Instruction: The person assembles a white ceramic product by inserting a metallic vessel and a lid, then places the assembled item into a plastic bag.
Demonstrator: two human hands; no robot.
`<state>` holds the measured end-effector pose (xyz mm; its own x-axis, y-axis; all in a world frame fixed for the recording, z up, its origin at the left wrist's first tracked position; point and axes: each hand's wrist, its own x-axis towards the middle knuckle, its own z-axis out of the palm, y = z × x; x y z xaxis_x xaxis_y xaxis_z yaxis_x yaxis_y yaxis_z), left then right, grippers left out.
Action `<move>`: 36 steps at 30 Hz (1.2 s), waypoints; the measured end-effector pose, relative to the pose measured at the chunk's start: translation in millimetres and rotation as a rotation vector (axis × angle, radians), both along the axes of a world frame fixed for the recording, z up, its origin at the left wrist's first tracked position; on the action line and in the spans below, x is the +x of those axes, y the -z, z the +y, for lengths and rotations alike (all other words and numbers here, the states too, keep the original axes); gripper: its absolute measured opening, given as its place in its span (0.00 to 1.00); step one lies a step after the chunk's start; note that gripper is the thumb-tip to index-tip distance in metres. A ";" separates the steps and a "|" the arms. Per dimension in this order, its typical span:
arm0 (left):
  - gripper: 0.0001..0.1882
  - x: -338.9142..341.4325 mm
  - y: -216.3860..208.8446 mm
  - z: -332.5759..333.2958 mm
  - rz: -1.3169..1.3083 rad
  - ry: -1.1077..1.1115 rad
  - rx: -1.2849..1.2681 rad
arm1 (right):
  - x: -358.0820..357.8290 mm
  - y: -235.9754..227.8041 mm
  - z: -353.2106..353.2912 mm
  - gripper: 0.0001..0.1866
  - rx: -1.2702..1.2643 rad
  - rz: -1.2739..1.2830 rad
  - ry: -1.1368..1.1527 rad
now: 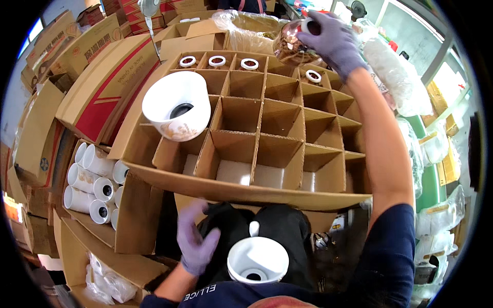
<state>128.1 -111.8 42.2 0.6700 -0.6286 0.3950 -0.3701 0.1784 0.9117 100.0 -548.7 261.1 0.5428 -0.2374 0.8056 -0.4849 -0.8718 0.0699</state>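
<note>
My right hand (331, 43), in a grey-purple glove, is closed round the neck of a shiny copper-coloured glass flask liner (291, 45), held above the far right of a divided carton (246, 191). My gloved left hand (197, 241) hovers by my left knee, slightly blurred, fingers apart and with nothing in it. Between my thighs rests a white flask casing (258, 256), its wide opening facing up and a handle on the far side. Another white casing (177, 90), with a gold pattern and a dark hole inside, is on the carton's left part.
Several far compartments hold pieces topped with white rings (249, 64). At left, an open box holds stacked white casings (84, 177); below it, a carton contains clear plastic bags (110, 280). Large cartons (108, 87) line the left. Plastic-wrapped goods (395, 77) stand at right.
</note>
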 end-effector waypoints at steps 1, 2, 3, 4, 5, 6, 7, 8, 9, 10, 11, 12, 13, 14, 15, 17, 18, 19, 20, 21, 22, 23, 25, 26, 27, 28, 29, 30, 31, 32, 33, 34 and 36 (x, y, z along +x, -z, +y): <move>0.43 12.9 -18.9 -14.2 -0.264 -0.055 -0.013 | -27.9 -17.0 36.6 0.28 0.060 0.037 -0.049; 0.55 18.7 -46.0 -33.1 -0.475 -0.128 -0.003 | -53.5 -30.1 72.1 0.31 0.124 0.075 -0.097; 0.64 13.7 -89.9 -54.6 -0.517 -0.089 -0.010 | -80.7 -35.1 100.1 0.27 0.164 0.016 -0.241; 0.68 5.8 -118.1 -71.5 -0.591 -0.106 -0.092 | -99.7 -39.6 130.6 0.22 0.203 -0.053 -0.405; 0.70 1.9 -138.5 -78.6 -0.797 -0.171 -0.062 | -114.2 -40.2 170.7 0.27 0.312 0.036 -0.445; 0.71 -1.4 -143.5 -87.6 -0.914 -0.168 -0.083 | -124.9 -38.4 203.4 0.33 0.420 0.131 -0.469; 0.69 -6.5 -137.9 -87.9 -0.634 0.077 -0.151 | -127.7 -24.6 219.3 0.33 0.351 0.101 -0.489; 0.69 -19.6 -127.3 -90.0 -0.317 0.334 -0.213 | -137.7 -3.9 231.0 0.34 0.293 0.086 -0.477; 0.68 -32.7 -122.0 -89.6 -0.251 0.365 -0.250 | -142.9 8.8 232.2 0.39 0.309 0.091 -0.517; 0.67 -44.5 -110.6 -85.2 -0.174 0.403 -0.265 | -149.4 21.6 233.4 0.47 0.407 0.114 -0.575; 0.65 -48.4 -101.4 -76.2 -0.072 0.339 -0.189 | -158.3 33.7 236.7 0.50 0.487 -0.005 -0.634; 0.60 -47.5 -96.8 -69.7 -0.038 0.379 -0.207 | -168.7 50.7 241.2 0.53 0.564 -0.129 -0.693; 0.57 -52.7 -98.9 -62.2 0.167 0.329 -0.237 | -183.3 70.0 244.6 0.53 0.800 -0.302 -0.754; 0.53 -59.6 -99.2 -63.0 0.382 0.299 -0.291 | -205.9 90.9 259.4 0.54 1.158 -0.492 -0.852; 0.48 -52.7 -88.8 -60.6 0.502 0.511 -0.466 | -228.1 120.3 258.3 0.57 1.374 -0.479 -0.812; 0.49 -74.8 -89.1 -64.4 0.525 0.436 -0.462 | -238.5 160.6 293.5 0.53 2.013 -0.705 -0.954; 0.49 -83.7 -88.8 -60.6 0.533 0.400 -0.439 | -241.4 170.9 302.7 0.55 2.146 -0.666 -1.133; 0.55 -85.0 -79.3 -55.1 0.386 0.397 -0.318 | -237.4 166.9 308.4 0.53 2.190 -0.711 -1.231; 0.61 -86.3 -73.2 -47.3 0.228 0.386 -0.199 | -233.0 161.9 311.0 0.52 2.228 -0.756 -1.334; 0.63 -85.9 -70.7 -39.2 0.121 0.414 -0.123 | -233.0 167.4 308.7 0.49 2.270 -0.753 -1.231; 0.66 -87.3 -70.7 -31.6 0.021 0.454 -0.051 | -236.6 175.1 303.2 0.46 2.302 -0.754 -1.114; 0.66 -87.0 -74.0 -16.3 -0.070 0.399 0.097 | -241.6 184.8 294.8 0.39 2.369 -0.781 -1.115; 0.68 -85.1 -76.3 8.6 -0.285 0.351 0.390 | -263.7 214.9 284.1 0.35 2.322 -0.854 -0.979; 0.69 -69.4 -55.1 38.5 -0.389 0.275 0.404 | -273.6 229.5 278.4 0.36 2.289 -0.846 -0.957; 0.68 -50.1 -29.4 70.9 -0.603 0.324 0.597 | -276.4 237.1 274.6 0.34 2.223 -0.873 -0.905; 0.68 -40.5 -7.0 99.9 -0.799 0.392 0.787 | -281.0 247.4 272.0 0.31 2.162 -0.898 -0.824; 0.70 -67.0 -5.3 111.0 -0.744 0.426 1.031 | -292.3 259.4 267.5 0.29 2.227 -0.905 -0.774; 0.66 -93.7 -5.2 117.7 -0.750 0.402 0.929 | -304.7 280.3 258.6 0.28 2.140 -0.901 -0.697; 0.65 -107.7 1.8 120.9 -0.778 0.325 0.871 | -304.1 260.4 268.9 0.30 1.951 -0.828 -0.610; 0.65 -112.3 7.2 116.9 -0.815 0.252 0.792 | -318.6 261.1 267.7 0.34 1.849 -0.692 -0.577; 0.61 -113.2 3.8 115.5 -0.804 0.270 0.745 | -332.9 262.6 266.6 0.38 1.742 -0.565 -0.538; 0.63 -113.7 -0.8 110.6 -0.857 0.312 0.706 | -346.6 248.3 273.3 0.42 1.661 -0.517 -0.528; 0.65 -114.8 2.0 106.0 -0.825 0.377 0.518 | -368.0 237.1 288.8 0.51 1.763 -0.414 -0.499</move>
<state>13.3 -5.8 40.2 0.0396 -0.9640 0.2628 -0.9142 0.0711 0.3989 -268.0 -259.9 24.0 0.6751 -0.7340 -0.0736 0.0541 0.1488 -0.9874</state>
